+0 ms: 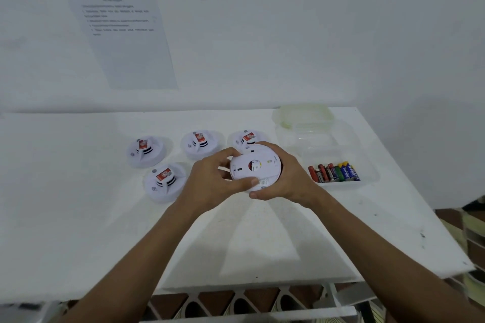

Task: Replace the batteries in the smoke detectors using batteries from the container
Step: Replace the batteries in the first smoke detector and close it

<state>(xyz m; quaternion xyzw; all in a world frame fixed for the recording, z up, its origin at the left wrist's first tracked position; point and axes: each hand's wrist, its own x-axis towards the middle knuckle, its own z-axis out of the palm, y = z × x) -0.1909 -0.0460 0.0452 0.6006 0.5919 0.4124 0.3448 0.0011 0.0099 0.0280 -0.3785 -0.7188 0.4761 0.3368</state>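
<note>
A round white smoke detector [256,165] is held above the white table [78,217] with its flat back turned up, showing a small round label at its centre. Four more white smoke detectors lie on the table: one far left [147,151], one nearer [164,181], one in the middle [200,144], and one [246,139] partly hidden behind the held unit. Each carries a red-labelled block, probably a battery. To the right, a clear plastic container [367,178] holds a row of red, green and blue batteries [334,172].
</note>
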